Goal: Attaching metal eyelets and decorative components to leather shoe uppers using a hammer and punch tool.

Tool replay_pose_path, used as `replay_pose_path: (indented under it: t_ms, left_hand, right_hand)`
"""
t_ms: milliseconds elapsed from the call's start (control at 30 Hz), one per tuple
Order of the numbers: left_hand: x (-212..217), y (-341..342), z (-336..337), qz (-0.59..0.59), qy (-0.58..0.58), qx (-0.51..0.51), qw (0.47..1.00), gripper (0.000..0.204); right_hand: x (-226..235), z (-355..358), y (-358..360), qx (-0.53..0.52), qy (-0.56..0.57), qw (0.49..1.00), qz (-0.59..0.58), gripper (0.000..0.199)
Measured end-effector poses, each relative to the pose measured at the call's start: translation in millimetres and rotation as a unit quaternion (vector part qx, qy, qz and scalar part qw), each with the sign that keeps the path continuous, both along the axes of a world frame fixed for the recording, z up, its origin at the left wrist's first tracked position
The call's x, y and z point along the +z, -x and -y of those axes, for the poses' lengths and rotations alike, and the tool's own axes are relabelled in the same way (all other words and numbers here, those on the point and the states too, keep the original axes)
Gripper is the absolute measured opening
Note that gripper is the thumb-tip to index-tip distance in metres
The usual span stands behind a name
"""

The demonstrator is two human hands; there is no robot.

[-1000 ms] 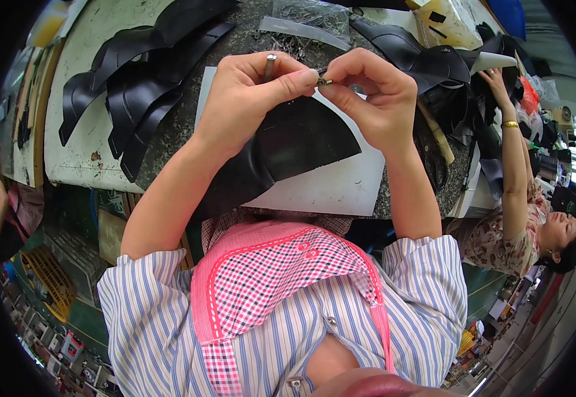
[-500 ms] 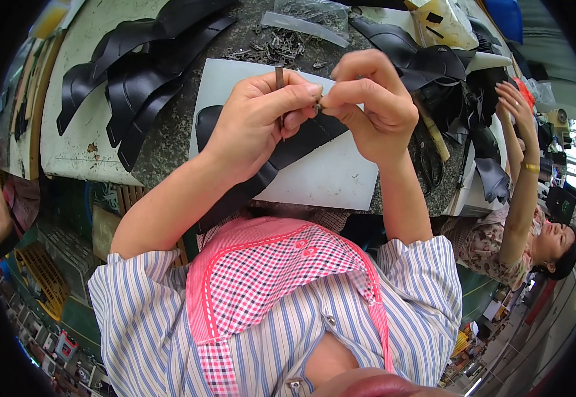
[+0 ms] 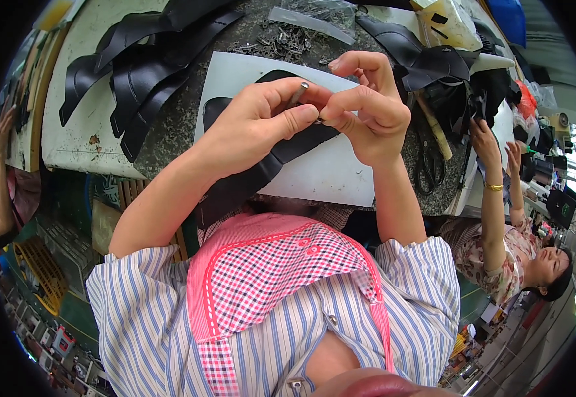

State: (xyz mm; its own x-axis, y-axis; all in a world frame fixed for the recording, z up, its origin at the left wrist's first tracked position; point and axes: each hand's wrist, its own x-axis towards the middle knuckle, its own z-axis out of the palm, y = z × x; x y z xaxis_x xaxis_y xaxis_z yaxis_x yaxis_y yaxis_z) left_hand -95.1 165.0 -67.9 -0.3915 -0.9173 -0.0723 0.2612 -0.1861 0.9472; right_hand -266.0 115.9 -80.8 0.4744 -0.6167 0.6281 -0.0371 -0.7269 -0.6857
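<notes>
Above the white board (image 3: 341, 182), my two hands meet fingertip to fingertip. My left hand (image 3: 261, 122) is closed, with a short metal rod (image 3: 298, 94) slanting up between its fingers. Thumb and forefinger of my right hand (image 3: 372, 118) pinch together against the left fingertips. Between them sits a tiny dark metal piece (image 3: 319, 121), mostly covered, its exact kind unclear. Below my hands a black leather piece (image 3: 251, 192) lies across the board and hangs toward my apron.
Black leather pieces (image 3: 144, 92) overlap at the left. Loose small metal parts (image 3: 278, 41) lie beyond the board near a clear plastic bag (image 3: 321, 14). Scissors (image 3: 428, 165) and a wooden handle (image 3: 435, 129) rest at the right. A co-worker's hand (image 3: 484, 142) touches black pieces there.
The rod in my left hand has tipped from upright to slanting right. My fingertips now cover more of the tiny piece. The co-worker at the right has lowered one hand.
</notes>
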Motion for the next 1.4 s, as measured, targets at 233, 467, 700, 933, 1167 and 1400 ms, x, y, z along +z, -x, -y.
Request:
replay_pose_path:
  t_ms: [233,467,700,933,1167,1400]
  left_hand:
    - [-12,3,-6,0.084,0.056,0.109,0.989,0.011]
    - [-13,-21,9,0.496,0.364,0.181,0.767,0.029]
    - [-47,-30,7,0.603,0.253,0.079,0.752,0.045]
    - [-48,-28,38,0.424,0.207,0.017,0.881,0.036]
    - [-57,-26,44,0.381,0.077,-0.015,0.921,0.026]
    - [-46,-20,38,0.422,0.119,-0.010,0.899,0.025]
  right_hand:
    - [-7,-10,-9,-0.016,-0.063,0.998,0.003,0.015]
    - [-27,-6,-13,0.008,-0.315,0.949,0.012,0.010]
    - [-60,-3,-14,-0.027,-0.386,0.920,-0.059,0.010]
    - [-57,4,-9,-0.026,-0.433,0.901,0.007,0.012]
    - [-66,-1,-12,-0.100,-0.267,0.959,-0.001,0.012]
    - [-59,2,-10,-0.116,-0.244,0.961,-0.061,0.012]
